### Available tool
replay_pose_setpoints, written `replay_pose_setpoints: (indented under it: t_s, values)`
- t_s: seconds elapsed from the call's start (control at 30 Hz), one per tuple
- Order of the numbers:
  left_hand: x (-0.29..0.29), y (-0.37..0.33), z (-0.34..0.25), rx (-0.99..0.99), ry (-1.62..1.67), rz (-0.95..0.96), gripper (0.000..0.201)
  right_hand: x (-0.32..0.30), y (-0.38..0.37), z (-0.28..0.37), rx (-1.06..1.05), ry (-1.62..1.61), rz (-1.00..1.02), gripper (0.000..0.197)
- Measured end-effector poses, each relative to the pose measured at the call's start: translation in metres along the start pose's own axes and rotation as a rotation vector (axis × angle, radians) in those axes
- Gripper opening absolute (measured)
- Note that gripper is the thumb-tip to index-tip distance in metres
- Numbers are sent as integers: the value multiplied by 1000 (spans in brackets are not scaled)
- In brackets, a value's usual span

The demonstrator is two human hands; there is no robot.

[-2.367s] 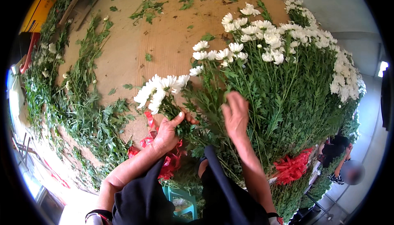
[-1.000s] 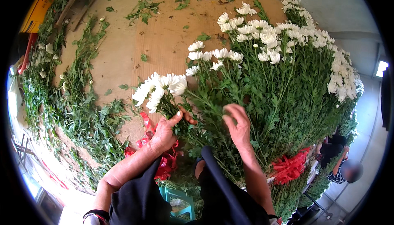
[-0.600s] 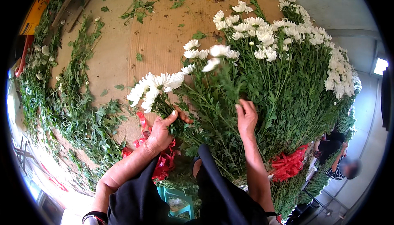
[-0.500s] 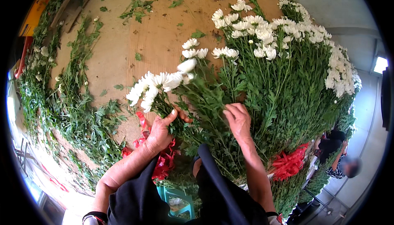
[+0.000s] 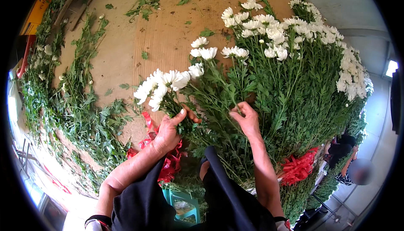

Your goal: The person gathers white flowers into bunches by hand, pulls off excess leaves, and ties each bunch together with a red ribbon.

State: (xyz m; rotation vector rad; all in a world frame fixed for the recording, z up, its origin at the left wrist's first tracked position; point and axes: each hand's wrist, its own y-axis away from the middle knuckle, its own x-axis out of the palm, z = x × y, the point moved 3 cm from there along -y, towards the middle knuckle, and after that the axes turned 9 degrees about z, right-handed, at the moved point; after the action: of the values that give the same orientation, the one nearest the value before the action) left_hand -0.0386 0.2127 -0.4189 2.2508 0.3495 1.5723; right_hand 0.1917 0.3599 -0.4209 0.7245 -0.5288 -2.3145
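Observation:
My left hand (image 5: 169, 133) is closed around the stems of a small bunch of white chrysanthemums (image 5: 158, 88), its thumb laid across them and the flower heads fanned above the fist. To its right, my right hand (image 5: 246, 120) pinches a green chrysanthemum stem (image 5: 236, 104) between thumb and fingertips; which flower head that stem bears is hard to make out among the leaves. Beside the right hand lies a large pile of white chrysanthemums (image 5: 275, 35), heads at the far side and leafy stems toward me.
Red ribbon strips (image 5: 170, 163) hang below my left hand, and another red bundle (image 5: 299, 165) lies at the right. Stripped greenery (image 5: 80, 117) covers the left of the brown board (image 5: 158, 45). A teal stool (image 5: 183, 205) stands between my legs. Another person (image 5: 343, 157) is at the far right.
A flower head that was blurred by motion near the left-hand bunch is now still. My right hand's fingers have closed into a pinch on a stem; my left hand keeps its hold.

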Motion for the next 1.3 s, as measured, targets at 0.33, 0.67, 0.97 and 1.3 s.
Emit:
replay_pose_setpoints:
  t_s: [0.33, 0.67, 0.97, 1.3]
  values:
    - [26, -2, -7, -73, 26, -86, 31, 32, 48, 57, -49, -310, 101, 21]
    - [7, -4, 7, -68, -12, -50, 41, 65, 57, 47, -14, -211, 198, 23]
    - [8, 5, 0, -114, 56, 15, 26, 11, 24, 42, -175, 304, -294, 36]
    - [40, 13, -8, -152, -37, 86, 49, 67, -4, 155, -266, -139, 350, 35]
